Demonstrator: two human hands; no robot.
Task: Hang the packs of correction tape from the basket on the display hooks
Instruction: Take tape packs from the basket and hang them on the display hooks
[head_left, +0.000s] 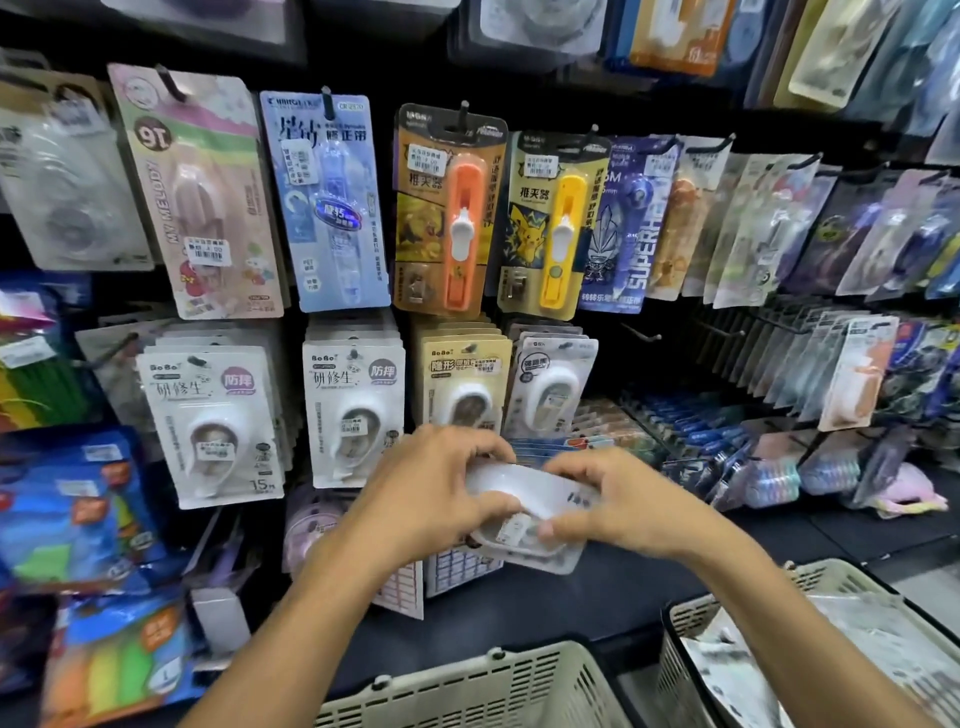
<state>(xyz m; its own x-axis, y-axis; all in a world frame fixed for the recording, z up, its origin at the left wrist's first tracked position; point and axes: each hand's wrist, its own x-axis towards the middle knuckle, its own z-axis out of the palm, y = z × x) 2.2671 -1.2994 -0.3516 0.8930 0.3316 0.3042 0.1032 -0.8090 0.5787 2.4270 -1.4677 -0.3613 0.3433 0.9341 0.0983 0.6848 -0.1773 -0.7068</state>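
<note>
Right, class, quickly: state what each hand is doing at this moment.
Left hand: fingers curled, gripping the clear plastic pack of white correction tape.
Right hand: pinching the same pack from its other end.

Pack of correction tape (524, 512) partly hidden behind fingers (488, 501); print blurred. Front basket (467, 686) cut off by lower edge.

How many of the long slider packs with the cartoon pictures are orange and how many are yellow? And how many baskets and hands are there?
Orange slider packs: 1
Yellow slider packs: 1
Baskets: 2
Hands: 2, left hand and right hand, both holding a white pack
Total: 6
</note>
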